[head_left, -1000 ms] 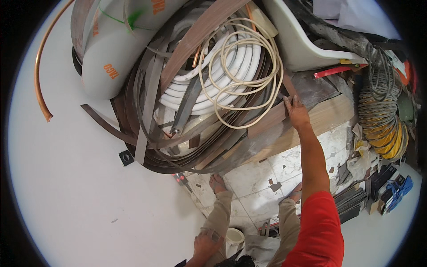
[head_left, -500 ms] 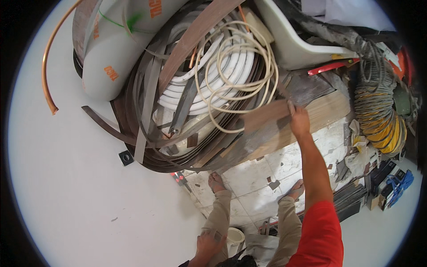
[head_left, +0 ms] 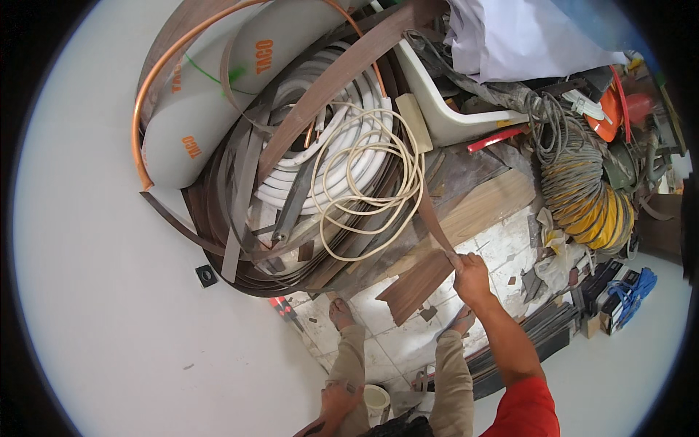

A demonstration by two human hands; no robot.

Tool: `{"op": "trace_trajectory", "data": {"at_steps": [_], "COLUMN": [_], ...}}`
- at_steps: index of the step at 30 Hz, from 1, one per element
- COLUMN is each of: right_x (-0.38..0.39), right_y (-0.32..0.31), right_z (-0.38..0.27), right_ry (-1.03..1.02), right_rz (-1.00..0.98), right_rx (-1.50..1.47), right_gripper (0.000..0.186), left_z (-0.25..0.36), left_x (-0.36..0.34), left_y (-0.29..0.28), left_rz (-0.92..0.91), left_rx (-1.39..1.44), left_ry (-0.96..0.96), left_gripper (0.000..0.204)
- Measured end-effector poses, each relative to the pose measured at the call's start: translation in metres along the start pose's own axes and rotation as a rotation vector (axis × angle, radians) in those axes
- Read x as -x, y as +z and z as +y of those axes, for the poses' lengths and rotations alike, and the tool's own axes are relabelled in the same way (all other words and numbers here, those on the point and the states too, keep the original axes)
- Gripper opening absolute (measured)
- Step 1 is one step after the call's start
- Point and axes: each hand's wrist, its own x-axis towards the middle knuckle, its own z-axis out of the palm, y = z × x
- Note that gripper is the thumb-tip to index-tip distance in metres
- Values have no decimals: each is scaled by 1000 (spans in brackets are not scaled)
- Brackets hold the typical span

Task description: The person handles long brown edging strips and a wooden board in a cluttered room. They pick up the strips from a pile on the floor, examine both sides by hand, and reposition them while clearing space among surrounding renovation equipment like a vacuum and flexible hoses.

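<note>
My right hand (head_left: 473,280) is closed on the edge of a brown wood-look vinyl plank piece (head_left: 419,288), which hangs over the tiled floor with a notched far end. A narrow brown strip (head_left: 435,222) runs up and away from the same fingers; whether it belongs to that piece I cannot tell. My left hand (head_left: 341,399) is low by my left knee, its fingers curled around something small and greyish that I cannot make out. Beyond my right hand, a lighter wood-look plank (head_left: 488,207) lies on the floor.
Ahead lie coiled white insulated pipe (head_left: 284,182), a loose cream cable (head_left: 349,156) and bent dark strips. A copper pipe (head_left: 138,124) arches at the left beside a grey roll (head_left: 218,95). At right are a yellow-grey flexible duct (head_left: 590,211), a white basin (head_left: 466,120) and stacked dark strips (head_left: 539,346).
My right hand has come nearer and slightly left with the plank piece, which now hangs over the tiles instead of over the pile. My left hand stays by the knee. The view has shifted.
</note>
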Motion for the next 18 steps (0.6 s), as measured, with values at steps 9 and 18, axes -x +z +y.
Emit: {"op": "trace_trajectory", "data": {"at_steps": [9,18], "right_x": [19,126], "right_y": [-192,-235], "right_z": [-51,-84], "right_ry": [154,627], "right_rz": [-72,-177], "right_rx": [75,-1116], "right_gripper": [41,53], "left_z": [-8,138], "left_x": [6,-19], "left_y": [-13,-70], "left_rz": [-38,-588], "left_rx": [82,1631], "left_ry": [80,-7], "left_gripper": [78,89]}}
